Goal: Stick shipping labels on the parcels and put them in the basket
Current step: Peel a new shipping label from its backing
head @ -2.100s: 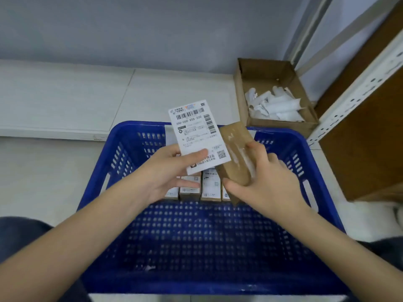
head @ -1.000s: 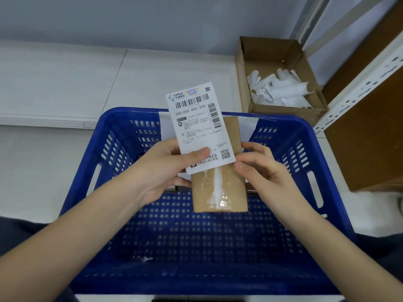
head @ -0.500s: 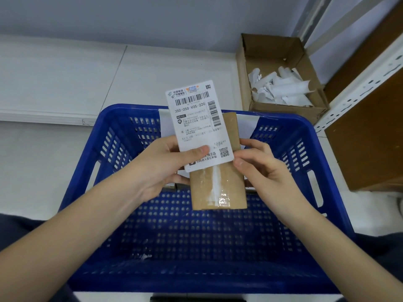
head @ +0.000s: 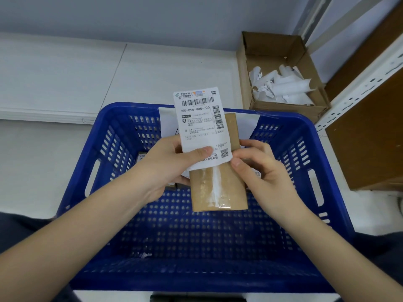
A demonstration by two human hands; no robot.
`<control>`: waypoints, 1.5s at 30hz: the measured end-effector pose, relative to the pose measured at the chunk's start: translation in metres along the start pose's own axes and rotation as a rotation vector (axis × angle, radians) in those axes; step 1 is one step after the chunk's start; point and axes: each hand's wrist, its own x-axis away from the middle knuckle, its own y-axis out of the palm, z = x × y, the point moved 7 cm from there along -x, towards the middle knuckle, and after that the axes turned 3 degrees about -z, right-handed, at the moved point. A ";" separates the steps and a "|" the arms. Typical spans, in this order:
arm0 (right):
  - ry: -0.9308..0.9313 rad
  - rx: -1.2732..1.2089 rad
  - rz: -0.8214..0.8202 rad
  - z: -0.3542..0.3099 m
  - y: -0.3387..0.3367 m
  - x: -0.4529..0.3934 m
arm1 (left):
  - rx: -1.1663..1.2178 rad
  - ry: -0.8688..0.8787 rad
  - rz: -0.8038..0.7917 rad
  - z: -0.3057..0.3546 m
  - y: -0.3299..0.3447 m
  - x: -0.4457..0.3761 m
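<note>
The shipping label [head: 201, 127] is pinched under the thumb of the left hand [head: 172, 166], its lower part laid over the parcel [head: 218, 186]. The parcel's right edge is gripped by the curled fingers of the right hand [head: 259, 171]. Both items are held above the blue basket [head: 122, 118]. Behind the basket, to its right, a cardboard box [head: 244, 62] of paper scraps [head: 287, 86] is located.

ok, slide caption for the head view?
Both hands align shipping label on parcel above blue basket.
</note>
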 end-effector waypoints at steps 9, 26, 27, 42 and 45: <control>0.022 0.014 0.094 0.005 0.008 0.003 | -1.171 0.866 0.490 0.038 0.020 0.029; 0.009 0.075 0.030 0.005 0.007 0.002 | -0.909 0.907 0.286 0.020 0.023 0.022; 0.007 0.075 0.036 0.005 0.007 0.002 | -0.907 0.908 0.289 0.019 0.024 0.022; 0.016 0.068 0.036 0.004 0.007 0.001 | -0.862 0.862 0.273 0.016 0.023 0.021; 0.017 0.078 0.039 0.004 0.007 0.001 | -0.857 0.852 0.275 0.016 0.023 0.020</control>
